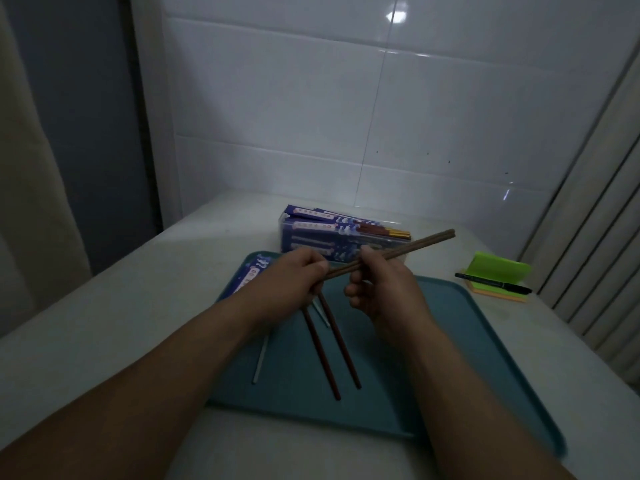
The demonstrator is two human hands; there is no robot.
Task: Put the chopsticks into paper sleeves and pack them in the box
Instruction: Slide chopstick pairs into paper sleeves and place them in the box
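Note:
Both hands hold one pair of brown chopsticks (415, 249) above the teal tray (467, 341); the pair points up and to the right. My left hand (298, 275) pinches its near end, and my right hand (381, 285) grips its middle. Two more brown chopsticks (332, 351) lie side by side on the tray below my hands. A clear box (332, 237) behind the tray holds several blue paper sleeves, some with chopstick ends sticking out. A blue sleeve (252, 275) lies on the tray's far left corner, partly hidden by my left hand.
A pale thin stick (261, 358) lies on the tray's left side, and another shows between the hands. To the right, a black marker (491, 283) rests on green and orange sticky notes (498, 275). White tiled wall behind the table; ribbed panel at right.

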